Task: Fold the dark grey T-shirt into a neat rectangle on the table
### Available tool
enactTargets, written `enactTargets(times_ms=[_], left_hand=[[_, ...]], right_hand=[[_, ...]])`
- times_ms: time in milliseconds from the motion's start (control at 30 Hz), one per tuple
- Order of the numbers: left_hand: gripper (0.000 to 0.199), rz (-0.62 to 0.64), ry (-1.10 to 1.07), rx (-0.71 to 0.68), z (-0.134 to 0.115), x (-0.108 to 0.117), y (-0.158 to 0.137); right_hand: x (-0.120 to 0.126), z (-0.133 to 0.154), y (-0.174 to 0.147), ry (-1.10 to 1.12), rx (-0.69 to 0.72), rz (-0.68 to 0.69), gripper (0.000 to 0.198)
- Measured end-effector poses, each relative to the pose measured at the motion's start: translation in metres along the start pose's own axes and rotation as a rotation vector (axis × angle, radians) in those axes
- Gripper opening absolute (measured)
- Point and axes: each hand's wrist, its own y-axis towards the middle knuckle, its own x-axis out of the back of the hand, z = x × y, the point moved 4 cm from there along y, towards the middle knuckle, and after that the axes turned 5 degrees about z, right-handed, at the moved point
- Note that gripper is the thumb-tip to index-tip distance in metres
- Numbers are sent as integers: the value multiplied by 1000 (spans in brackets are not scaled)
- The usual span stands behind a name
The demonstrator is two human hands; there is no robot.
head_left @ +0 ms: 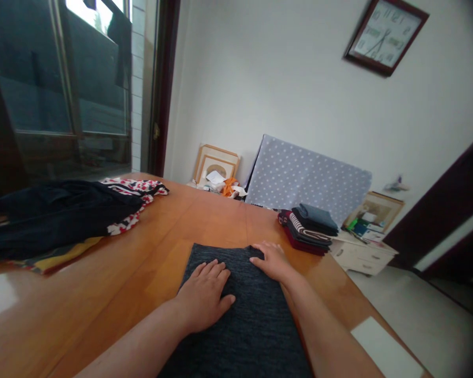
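A dark grey-blue heathered garment (256, 320) lies spread flat on the wooden table (153, 262), its near end running out of view at the bottom. My left hand (205, 295) rests palm down on the cloth with its fingers stretched out and the thumb apart. At the garment's far right corner, my right hand (271, 260) lies with thumb and fingers apart, touching the edge. The cloth under both palms is hidden.
Loose clothes (71, 210) lie heaped at the table's left. A folded stack (307, 231) stands at the far right edge. A white flat sheet (386, 349) lies near the right edge. Beyond are a small white cabinet (364, 257) and a dotted-cloth-covered panel (307, 178).
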Motion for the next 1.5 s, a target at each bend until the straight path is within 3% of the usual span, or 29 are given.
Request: enactTargets(times_ms=[167, 300, 567, 900, 1167, 1500], left_hand=[[62, -6, 0, 7, 1, -1, 1], [62, -5, -1, 6, 1, -1, 2], [61, -9, 8, 8, 2, -2, 1], [61, -24, -34, 10, 2, -2, 1], [60, -24, -18, 9, 2, -1, 0], [62, -28, -44, -2, 3, -2, 1]], right_hand=[[-1, 6, -6, 52, 28, -95, 30], [2, 9, -8, 126, 30, -134, 37], [-4, 10, -2, 132, 26, -100, 15], [-8, 5, 1, 147, 17, -79, 19], [-16, -4, 8, 174, -63, -217, 29], [5, -49, 5, 366, -102, -236, 24]])
